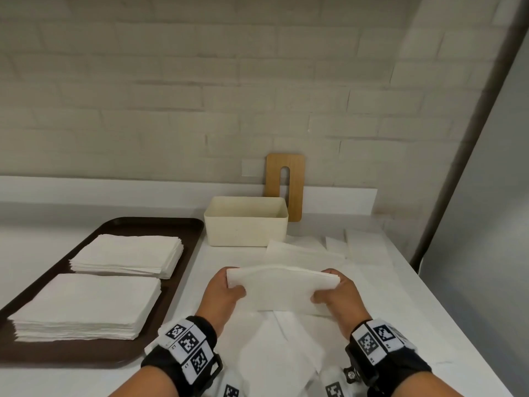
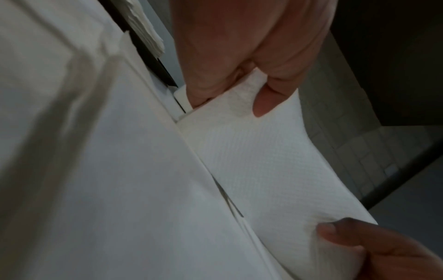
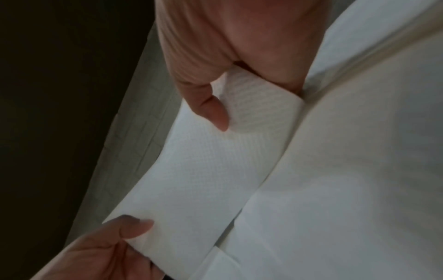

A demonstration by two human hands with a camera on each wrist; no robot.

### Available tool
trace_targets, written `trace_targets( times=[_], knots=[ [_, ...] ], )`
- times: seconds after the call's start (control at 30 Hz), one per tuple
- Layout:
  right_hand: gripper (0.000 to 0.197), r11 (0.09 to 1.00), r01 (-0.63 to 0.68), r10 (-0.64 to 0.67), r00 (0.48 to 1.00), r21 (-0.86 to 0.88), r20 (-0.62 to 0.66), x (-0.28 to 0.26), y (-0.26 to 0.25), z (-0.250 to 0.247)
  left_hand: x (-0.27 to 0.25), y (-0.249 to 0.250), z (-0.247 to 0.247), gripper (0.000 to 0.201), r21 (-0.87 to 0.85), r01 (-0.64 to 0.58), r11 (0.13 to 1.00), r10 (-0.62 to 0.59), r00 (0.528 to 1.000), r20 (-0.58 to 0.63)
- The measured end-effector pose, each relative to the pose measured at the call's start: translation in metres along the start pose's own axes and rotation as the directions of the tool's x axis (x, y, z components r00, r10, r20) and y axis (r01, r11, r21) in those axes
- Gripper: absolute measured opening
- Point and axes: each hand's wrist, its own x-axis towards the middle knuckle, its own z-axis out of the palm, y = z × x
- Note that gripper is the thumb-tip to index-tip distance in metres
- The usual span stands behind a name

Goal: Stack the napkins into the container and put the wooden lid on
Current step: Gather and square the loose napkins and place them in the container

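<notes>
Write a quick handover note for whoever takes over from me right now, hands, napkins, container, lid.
Left hand and right hand: each grips one end of a folded napkin bundle, held just above the counter.
Container: open, at the back of the counter; no napkins visible inside from this angle.
Lid: leaning upright against the wall behind the container.
Tray: two napkin stacks on it. Loose napkins lie on the counter.
Left: put the bundle and remaining napkins in the container, then fit the lid.
</notes>
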Motion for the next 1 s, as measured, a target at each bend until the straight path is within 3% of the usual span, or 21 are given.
trace_targets(
  times=[0.17, 0.3, 0.43, 0.57, 0.67, 0.73, 0.83, 0.93, 1.0],
  knots=[
    [0.024, 1.0, -0.003, 0.003, 1.0, 0.004, -0.014, 0.004, -0.005, -0.002, 0.007, -0.002, -0.006, 0.025, 0.055, 0.026, 0.998, -0.027, 1.0, 0.007],
    [0.028, 0.956, -0.038, 0.048, 0.998, -0.291, 0.027, 0.008, 0.001, -0.004, 0.011, -0.007, -0.008, 0.029, 0.23, 0.062, 0.971, -0.079, 0.995, 0.066],
    [0.027, 0.882, 0.031, 0.0, 0.998, -0.47, 0.065, 0.02, -0.022, -0.008, 0.023, 0.012, -0.015, 0.022, 0.339, -0.049, 0.939, 0.05, 0.999, 0.007],
    [0.027, 0.908, 0.127, -0.118, 0.992, -0.399, 0.047, 0.05, -0.064, -0.007, 0.058, 0.047, -0.03, 0.037, 0.104, -0.077, 0.992, 0.087, 0.992, -0.094],
    [0.039, 0.907, 0.201, -0.235, 0.971, -0.371, -0.048, 0.085, -0.091, 0.004, 0.092, 0.076, -0.039, 0.042, 0.131, -0.17, 0.977, 0.198, 0.95, -0.243],
    [0.04, 0.878, 0.279, -0.334, 0.939, -0.39, -0.081, 0.107, -0.107, 0.016, 0.119, 0.093, -0.043, 0.044, 0.247, -0.213, 0.945, 0.284, 0.912, -0.297],
    [0.036, 0.843, 0.348, -0.421, 0.901, -0.41, -0.101, 0.143, -0.122, 0.034, 0.16, 0.112, -0.046, 0.037, 0.46, -0.214, 0.862, 0.367, 0.889, -0.275],
    [0.03, 0.79, 0.342, -0.44, 0.894, -0.509, -0.082, 0.177, -0.121, 0.051, 0.199, 0.109, -0.047, 0.016, 0.632, -0.171, 0.756, 0.389, 0.894, -0.223],
    [0.019, 0.714, 0.301, -0.42, 0.907, -0.632, -0.042, 0.194, -0.115, 0.062, 0.219, 0.096, -0.046, 0.015, 0.719, -0.114, 0.686, 0.352, 0.916, -0.191]
  ],
)
